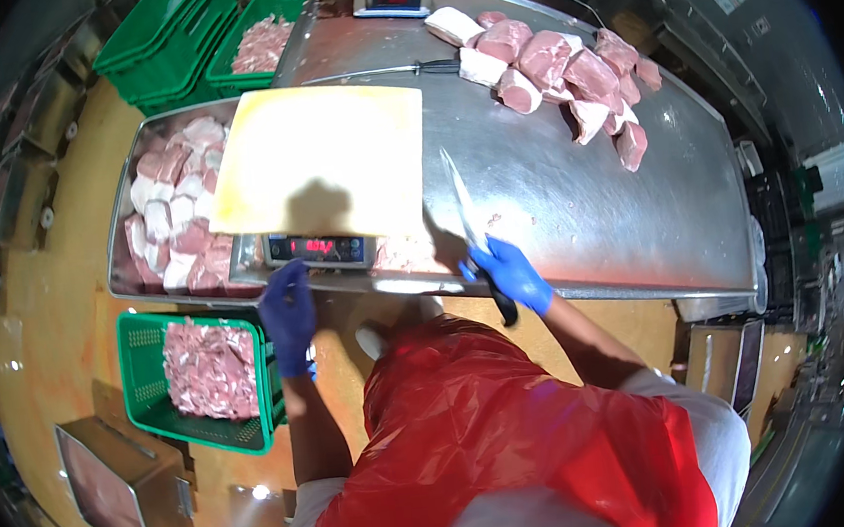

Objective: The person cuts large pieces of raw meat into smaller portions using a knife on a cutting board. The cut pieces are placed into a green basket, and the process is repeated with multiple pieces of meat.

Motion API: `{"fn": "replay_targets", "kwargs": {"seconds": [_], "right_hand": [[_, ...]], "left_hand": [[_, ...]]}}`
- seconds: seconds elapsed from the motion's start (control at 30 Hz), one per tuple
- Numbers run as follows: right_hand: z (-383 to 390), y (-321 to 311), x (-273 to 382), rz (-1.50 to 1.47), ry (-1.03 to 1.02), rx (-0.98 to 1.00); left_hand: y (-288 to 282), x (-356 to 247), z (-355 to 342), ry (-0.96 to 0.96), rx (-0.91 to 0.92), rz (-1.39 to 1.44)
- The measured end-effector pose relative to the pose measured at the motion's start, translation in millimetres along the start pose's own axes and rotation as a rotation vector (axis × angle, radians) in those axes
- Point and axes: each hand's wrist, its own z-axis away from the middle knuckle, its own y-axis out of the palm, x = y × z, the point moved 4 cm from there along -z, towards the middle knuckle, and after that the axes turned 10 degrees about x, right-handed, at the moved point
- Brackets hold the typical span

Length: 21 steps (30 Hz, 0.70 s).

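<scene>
My right hand [515,273], in a blue glove, is closed around the black handle of a knife [461,192]. The blade points away from me over the steel table. My left hand [289,315], also gloved in blue, is at the table's front edge by the lit display of a scale [318,249]. Its fingers are loosely bent and I see nothing in them. A pale cutting board [322,152] rests over the scale, bare of meat, with a shadow across its near part. Meat scraps [407,255] lie just right of the scale.
Large meat chunks [565,60] are heaped at the far right of the steel table [618,206]. Another knife [375,72] lies beyond the board. Left stands a metal tub [120,252] of meat pieces; below it, a green crate [144,413] holds trimmings. Green crates [157,46] are stacked far left.
</scene>
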Motion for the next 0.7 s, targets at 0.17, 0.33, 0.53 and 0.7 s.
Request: {"fn": "replay_targets", "kwargs": {"seconds": [0.17, 0.33, 0.53, 0.7], "right_hand": [[84, -74, -100, -0.322, 0.163, -0.272], [122, -154, -156, -0.431, 0.09, -0.603], [174, -241, -202, -0.491, 0.121, -0.825], [232, -284, -238, -0.524, 0.176, -0.948]], "left_hand": [[140, -119, -64, 0.274, 0.382, 0.048], [326, -164, -119, 0.502, 0.634, 0.03], [527, -207, -259, 0.677, 0.355, -0.171], [625, -249, -379, 0.315, 0.35, -0.63]]}}
